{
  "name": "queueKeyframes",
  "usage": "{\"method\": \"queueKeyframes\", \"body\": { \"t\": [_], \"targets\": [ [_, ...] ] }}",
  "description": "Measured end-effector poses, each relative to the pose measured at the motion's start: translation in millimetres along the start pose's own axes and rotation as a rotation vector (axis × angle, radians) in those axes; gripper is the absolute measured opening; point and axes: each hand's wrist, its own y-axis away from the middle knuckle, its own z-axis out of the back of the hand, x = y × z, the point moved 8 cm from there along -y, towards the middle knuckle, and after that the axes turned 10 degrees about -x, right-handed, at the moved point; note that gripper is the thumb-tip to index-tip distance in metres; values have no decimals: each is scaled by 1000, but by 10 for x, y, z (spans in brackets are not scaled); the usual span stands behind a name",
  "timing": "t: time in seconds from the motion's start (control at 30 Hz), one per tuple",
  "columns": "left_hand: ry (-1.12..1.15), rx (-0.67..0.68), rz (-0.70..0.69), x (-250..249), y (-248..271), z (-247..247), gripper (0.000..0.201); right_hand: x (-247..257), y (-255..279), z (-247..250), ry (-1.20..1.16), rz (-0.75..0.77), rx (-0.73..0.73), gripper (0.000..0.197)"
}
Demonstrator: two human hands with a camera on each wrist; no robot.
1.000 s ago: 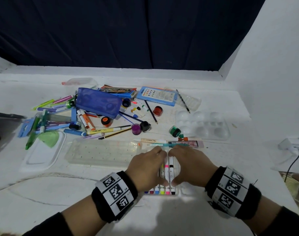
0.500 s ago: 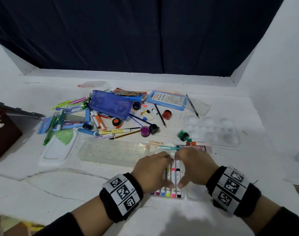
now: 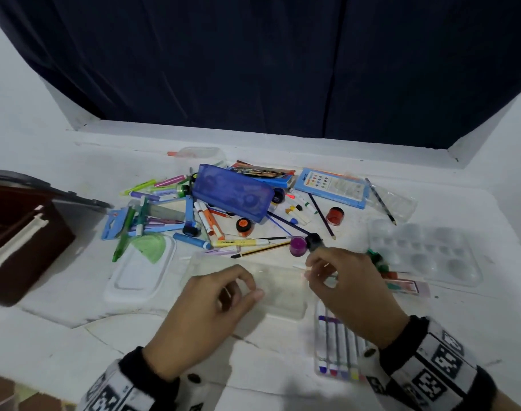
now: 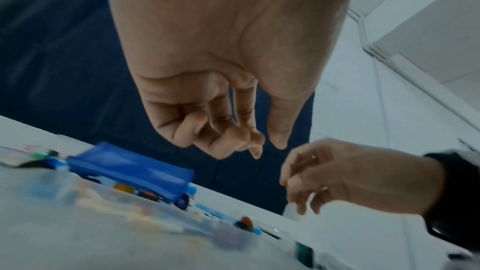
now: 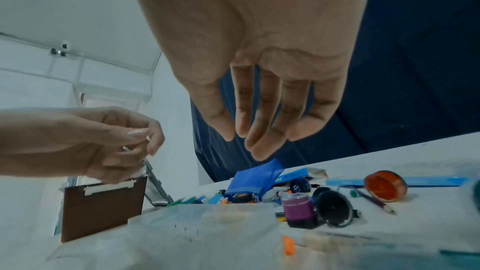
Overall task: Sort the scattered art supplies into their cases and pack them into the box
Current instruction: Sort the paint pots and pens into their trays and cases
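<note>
My left hand [image 3: 206, 310] hovers above the surface [image 3: 75, 342] near its front edge, fingers loosely curled and holding nothing. My right hand [image 3: 351, 289] hangs beside it, fingers relaxed and spread narrow, also holding nothing that I can make out. Under my right wrist, close to the front edge, the markers [image 3: 339, 348] lie side by side in their clear marker case [image 3: 318, 375], so I judge that set is filled. Between my hands lies the clear lid [image 3: 253, 280], just behind the markers. The next move, as I see it, is to take up this lid and close it over the markers. The rest waits further back: the blue pencil pouch [image 3: 232, 192] in the scattered pile toward the rear edge, the purple paint pot [image 3: 298, 246] just beyond my right fingers, and the brown box [image 3: 25, 247] at the left edge
</note>
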Motion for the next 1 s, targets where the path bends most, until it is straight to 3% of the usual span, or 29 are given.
{"method": "queueKeyframes", "body": {
  "t": [0.1, 0.23, 0.4, 0.53, 0.6, 0.73, 0.87, 1.0],
  "targets": [
    [-58, -60, 14, 380, -123, 416, 8, 102, -138, -275, 58, 5, 60, 6],
    [-233, -112, -75, 934, -539, 849, 3, 187, -287, -598, 222, 22, 177, 29],
    [-504, 100, -258, 1432, -1344, 738, 27, 142, -364, -896, 425, -14, 406, 46],
    [-715, 331, -244, 1630, -1753, 465, 43, 76, -377, -1016, 480, -64, 492, 45],
    [-794, 382, -258, 1635, -1876, 384, 40, 33, -405, -1049, 503, -68, 507, 44],
    [-808, 403, -309, 1620, -2067, 386, 16, -38, -456, -1063, 490, -102, 495, 39],
    [-845, 537, -322, 1689, -2068, 358, 30, -62, -462, -1064, 445, -143, 469, 38],
    [-817, 546, -403, 1651, -2049, 318, 20, -51, -451, -1061, 455, -139, 460, 35]
  ]
}}
